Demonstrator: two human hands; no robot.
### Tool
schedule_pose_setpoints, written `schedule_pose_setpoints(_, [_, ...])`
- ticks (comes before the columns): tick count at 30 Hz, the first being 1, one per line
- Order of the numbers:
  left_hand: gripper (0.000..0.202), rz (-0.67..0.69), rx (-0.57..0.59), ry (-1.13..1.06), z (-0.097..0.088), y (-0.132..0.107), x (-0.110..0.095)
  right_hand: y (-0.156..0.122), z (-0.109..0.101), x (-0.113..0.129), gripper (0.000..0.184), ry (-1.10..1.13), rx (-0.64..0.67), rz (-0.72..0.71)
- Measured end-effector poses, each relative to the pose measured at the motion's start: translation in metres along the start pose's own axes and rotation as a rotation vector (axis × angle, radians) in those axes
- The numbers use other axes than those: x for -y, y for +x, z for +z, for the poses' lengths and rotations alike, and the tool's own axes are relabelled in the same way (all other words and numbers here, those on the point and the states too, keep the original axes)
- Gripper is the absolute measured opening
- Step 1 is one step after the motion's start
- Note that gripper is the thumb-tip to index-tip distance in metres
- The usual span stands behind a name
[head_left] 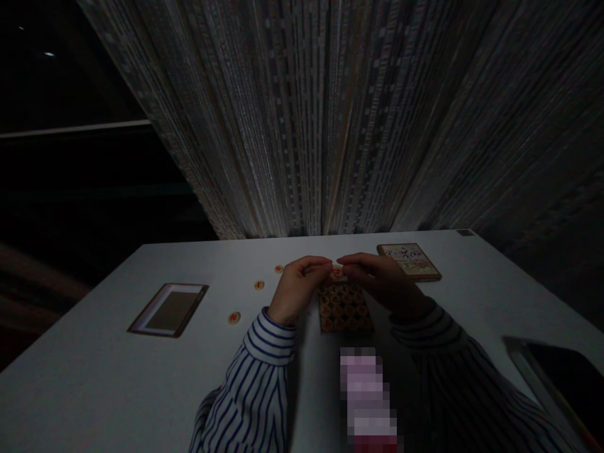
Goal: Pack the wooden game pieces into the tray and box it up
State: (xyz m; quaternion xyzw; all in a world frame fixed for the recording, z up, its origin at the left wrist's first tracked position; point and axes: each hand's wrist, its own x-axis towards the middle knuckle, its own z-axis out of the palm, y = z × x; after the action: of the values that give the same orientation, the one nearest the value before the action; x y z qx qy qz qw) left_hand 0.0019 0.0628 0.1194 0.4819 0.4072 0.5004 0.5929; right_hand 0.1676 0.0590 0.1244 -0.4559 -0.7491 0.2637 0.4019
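Note:
Above the far edge of a small dark box (323, 328), both hands meet at a round wooden xiangqi piece (336, 272) with a red character. My left hand (301, 283) is closed, its thumb and fingers pinched at the piece's left edge. From the other side my right hand (380, 277) bends its thumb and fingers at the right edge. Rows of round xiangqi pieces (346, 309) fill the box below the hands. Three loose pieces with red marks lie left of my left hand: a near piece (234, 318), a middle piece (259, 285) and a far piece (279, 269).
On the white table (155, 390), a shallow tray-like box lid (136, 329) lies at the left. A flat box with a printed picture (409, 261) rests at the back right. A dark device (561, 371) sits at the right edge. A striped curtain (302, 126) hangs behind.

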Motion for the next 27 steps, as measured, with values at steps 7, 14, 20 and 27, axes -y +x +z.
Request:
schedule_pose_setpoints(7, [0.022, -0.016, -0.010, -0.015, 0.0022, -0.0014, -0.0016, -0.0002, 0.0014, 0.0037, 0.020, 0.037, -0.013, 0.014])
schedule_pose_setpoints(14, [0.023, -0.020, 0.000, -0.031, 0.0015, -0.0015, -0.0020, -0.0002, 0.0011, 0.0029, 0.021, 0.011, -0.018, 0.007])
schedule_pose_setpoints(20, [0.022, -0.022, 0.008, -0.045, 0.0007, -0.0004, -0.0004, -0.0015, -0.0004, 0.0057, 0.024, -0.031, 0.010, -0.072])
schedule_pose_setpoints(27, [0.021, -0.009, 0.044, -0.041, 0.0008, -0.0006, -0.0017, -0.0022, -0.0010, 0.0032, 0.027, -0.040, 0.007, -0.086])
